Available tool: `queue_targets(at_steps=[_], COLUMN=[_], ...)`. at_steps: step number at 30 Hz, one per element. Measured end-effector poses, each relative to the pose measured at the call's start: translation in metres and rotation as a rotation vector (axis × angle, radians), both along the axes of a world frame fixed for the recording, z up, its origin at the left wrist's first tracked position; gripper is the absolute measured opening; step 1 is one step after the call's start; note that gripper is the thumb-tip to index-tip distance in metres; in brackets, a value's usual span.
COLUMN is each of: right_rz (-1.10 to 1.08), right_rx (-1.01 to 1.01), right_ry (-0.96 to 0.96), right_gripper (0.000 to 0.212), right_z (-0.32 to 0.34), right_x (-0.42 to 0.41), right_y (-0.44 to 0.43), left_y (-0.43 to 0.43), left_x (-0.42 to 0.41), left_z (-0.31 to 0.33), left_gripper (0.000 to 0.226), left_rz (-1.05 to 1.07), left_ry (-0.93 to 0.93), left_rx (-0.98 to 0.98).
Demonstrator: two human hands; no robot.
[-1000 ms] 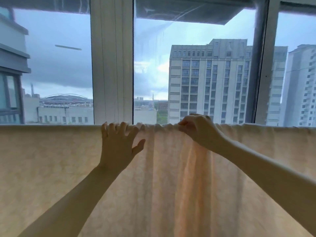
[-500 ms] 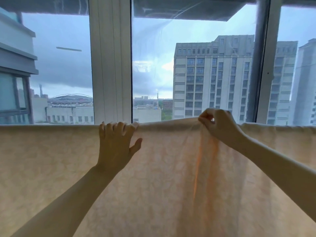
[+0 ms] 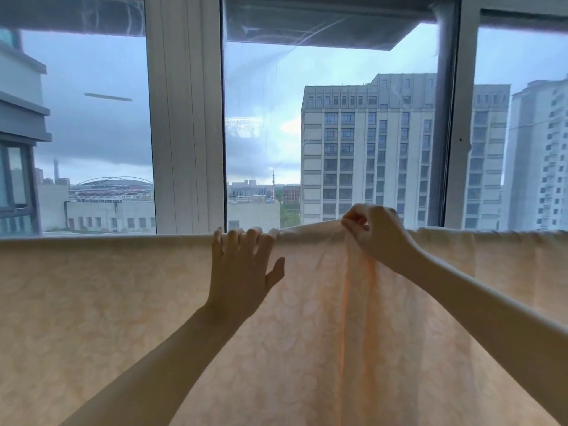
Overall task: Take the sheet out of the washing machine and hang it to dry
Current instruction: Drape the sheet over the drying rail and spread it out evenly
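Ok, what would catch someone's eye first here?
A pale peach patterned sheet hangs across the whole lower view. At its top edge the left hand lies flat on it, while the right hand pinches a fold upward. Behind, a tall grey apartment block fills the window.

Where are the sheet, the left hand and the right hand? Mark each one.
sheet (image 3: 92, 302): head view, on the flat hanging cloth at left.
left hand (image 3: 239, 272): head view, on the back of the hand.
right hand (image 3: 378, 235): head view, on the back of the hand pinching the top edge.
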State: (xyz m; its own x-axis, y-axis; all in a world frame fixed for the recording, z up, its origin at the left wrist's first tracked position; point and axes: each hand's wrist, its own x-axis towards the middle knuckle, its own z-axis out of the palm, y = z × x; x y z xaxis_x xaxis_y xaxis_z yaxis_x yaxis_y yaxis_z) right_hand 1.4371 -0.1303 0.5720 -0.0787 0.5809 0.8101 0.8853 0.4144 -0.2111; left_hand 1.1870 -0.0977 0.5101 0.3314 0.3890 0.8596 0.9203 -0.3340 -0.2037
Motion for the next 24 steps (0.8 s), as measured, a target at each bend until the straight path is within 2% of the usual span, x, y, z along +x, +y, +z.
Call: queue_targets(at_steps=[8,13,17,24], right_rz=[0.03,0.026,-0.011,-0.002], right_rx=[-0.009,0.03,0.065,0.084], right_ry=[0.013,-0.022,-0.14,-0.086], right_gripper=[0.009,0.02,0.016,0.014], right_z=[-0.004,-0.012,-0.017,-0.011], right_x=[0.007,0.015,0.017,0.021], right_y=[-0.007,-0.015,-0.02,-0.014], left_y=[0.002,0.002,0.003,0.008], left_x=[0.039,0.058,0.069,0.071], left_z=[-0.002,-0.001,-0.001,-0.003], left_gripper=[0.05,0.052,0.051,0.05], left_rz=[-0.037,-0.084,-0.103,-0.095], left_ry=[0.035,0.043,0.026,0.012], left_rx=[0.044,0.066,0.104,0.135])
